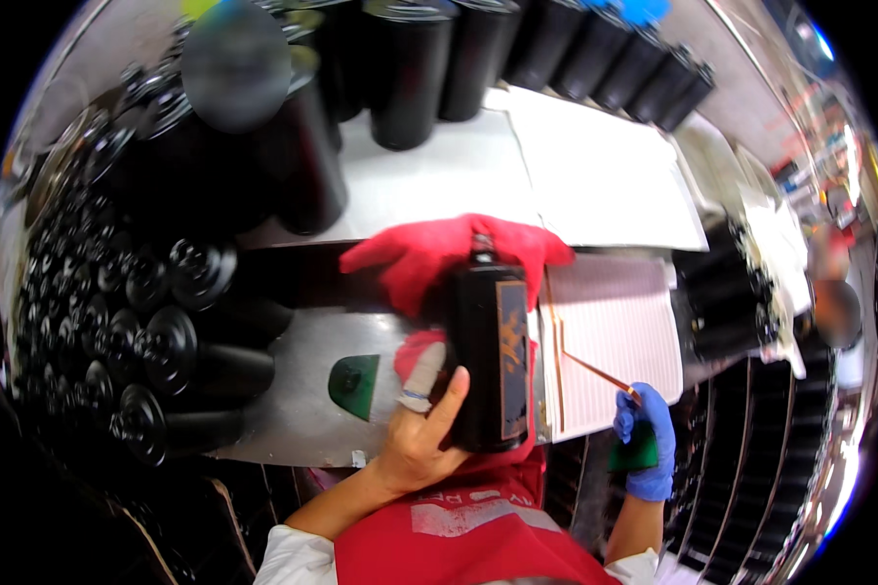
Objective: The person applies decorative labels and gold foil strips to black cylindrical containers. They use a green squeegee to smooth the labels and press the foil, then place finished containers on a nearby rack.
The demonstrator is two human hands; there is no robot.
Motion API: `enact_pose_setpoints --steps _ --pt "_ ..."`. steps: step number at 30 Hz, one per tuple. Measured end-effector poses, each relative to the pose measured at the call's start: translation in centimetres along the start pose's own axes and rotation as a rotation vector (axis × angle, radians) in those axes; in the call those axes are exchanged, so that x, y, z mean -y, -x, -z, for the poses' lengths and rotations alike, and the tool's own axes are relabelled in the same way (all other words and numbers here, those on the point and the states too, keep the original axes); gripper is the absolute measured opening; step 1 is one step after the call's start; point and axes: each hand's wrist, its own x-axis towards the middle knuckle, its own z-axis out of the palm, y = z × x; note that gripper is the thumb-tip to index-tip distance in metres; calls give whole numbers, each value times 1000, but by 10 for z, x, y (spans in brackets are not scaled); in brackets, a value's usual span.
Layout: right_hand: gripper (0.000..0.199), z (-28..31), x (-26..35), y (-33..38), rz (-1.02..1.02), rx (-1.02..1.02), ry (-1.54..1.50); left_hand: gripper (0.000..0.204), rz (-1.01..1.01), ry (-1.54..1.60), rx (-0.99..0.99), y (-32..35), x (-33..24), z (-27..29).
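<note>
At the table's near edge, the left hand [415, 439] is gripping a black bottle [488, 366] on a red cloth [429, 253], while the blue-gloved right hand [646, 439] is pinching a thin label strip [595, 370].

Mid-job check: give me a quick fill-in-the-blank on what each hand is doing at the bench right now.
1. The left hand grips a black ____ lying on the red cloth.
2. The right hand wears a ____ glove.
3. The right hand pinches a thin strip over the ____ sheet.
4. A green wedge-shaped tool lies to the ____ of the left hand.

Missing words: bottle; blue; lined; left
</note>
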Motion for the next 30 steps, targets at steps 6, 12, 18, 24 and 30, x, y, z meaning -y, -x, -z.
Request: enact_pose_setpoints --steps 6,12,18,24,30 --pt "7 -42 61 -13 19 185 503 73 24 -11 60 6 1 10" --pt "10 -79 124 13 37 506 993 72 -49 85 87 -5 4 35" --pt "16 -135 151 4 779 1559 957 59 -101 699 180 -56 -37 3" --pt "11 -96 174 -10 423 852 656 25 265 1047 584 -79 -45 11" --pt "19 -75 151 -36 301 349 641 12 284 781 205 -61 0 38"
